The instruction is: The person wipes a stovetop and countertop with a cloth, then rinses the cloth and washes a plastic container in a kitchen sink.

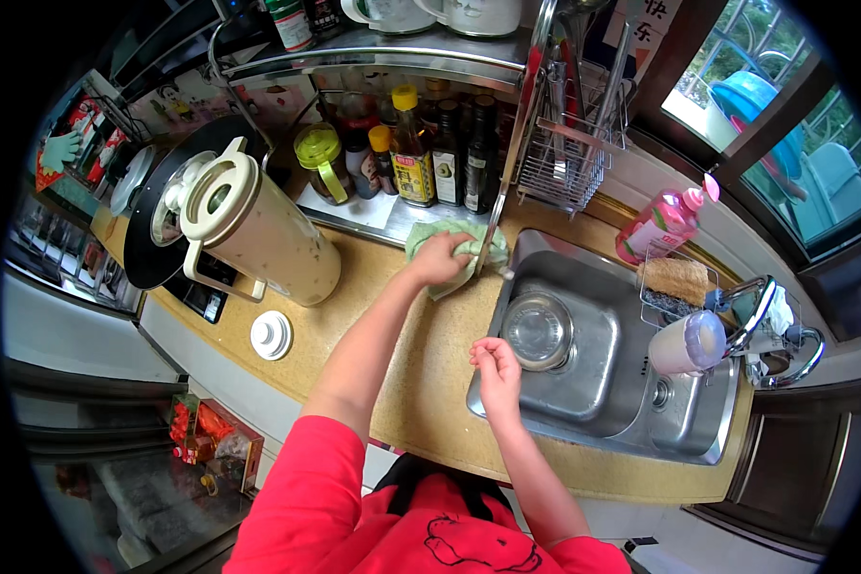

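My left hand point(441, 258) presses on a crumpled green cloth point(430, 234) at the back of the speckled yellow countertop point(430, 359), beside the upright post of the metal shelf. Near the front left corner of the steel double sink point(603, 394), my right hand point(497, 362) hovers with its fingers curled in and nothing visible in them. A round, clear glass vessel point(538, 330) lies in the larger basin. Left of my left arm stands a tall cream-coloured pitcher point(280, 229) with a lid and handle. A white round lid point(270, 335) lies on the counter in front of it.
Several sauce bottles point(412, 158) stand under the steel shelf point(373, 61). A wire utensil rack point(563, 172) hangs behind the sink. A pink pump bottle point(664, 222), a sponge point(678, 281) and a lidded plastic cup point(687, 343) sit by the faucet. A black wok point(143, 237) is at the left.
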Available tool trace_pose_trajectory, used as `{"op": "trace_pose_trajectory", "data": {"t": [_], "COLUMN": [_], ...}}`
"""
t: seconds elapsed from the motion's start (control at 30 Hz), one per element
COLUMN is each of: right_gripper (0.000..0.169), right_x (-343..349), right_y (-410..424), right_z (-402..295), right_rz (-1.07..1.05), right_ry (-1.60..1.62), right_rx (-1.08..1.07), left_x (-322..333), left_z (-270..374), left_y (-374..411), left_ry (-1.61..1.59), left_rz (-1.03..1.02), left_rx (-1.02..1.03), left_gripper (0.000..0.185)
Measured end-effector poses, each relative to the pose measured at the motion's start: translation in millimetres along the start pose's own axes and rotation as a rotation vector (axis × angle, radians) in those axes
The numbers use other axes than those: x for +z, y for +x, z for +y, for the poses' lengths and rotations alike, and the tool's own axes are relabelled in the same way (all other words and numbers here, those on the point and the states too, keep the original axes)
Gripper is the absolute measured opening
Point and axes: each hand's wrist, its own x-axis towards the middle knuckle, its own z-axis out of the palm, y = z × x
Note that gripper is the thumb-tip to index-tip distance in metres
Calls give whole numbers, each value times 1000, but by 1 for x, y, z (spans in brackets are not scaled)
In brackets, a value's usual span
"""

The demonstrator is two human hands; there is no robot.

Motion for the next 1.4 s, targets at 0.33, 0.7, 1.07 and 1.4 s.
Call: {"op": "trace_pose_trajectory", "data": {"t": [0.33, 0.7, 1.07, 1.4], "right_gripper": [8, 7, 7, 6], "right_x": [-14, 5, 3, -34], "right_y": [-14, -11, 27, 26], "right_z": [4, 25, 44, 55], "right_rz": [10, -100, -111, 99], "right_ry": [-5, -128, -330, -155], "right_rx": [12, 10, -17, -16], "left_x": [-51, -29, -3, 60], "left_z": [26, 8, -37, 12], "left_y": [-54, -193, -70, -67], "left_ry": [-1135, 283, 742, 764], "left_rz": [272, 207, 198, 245], "left_rx": [-273, 149, -237, -170], "left_gripper": [20, 35, 64, 56]}}
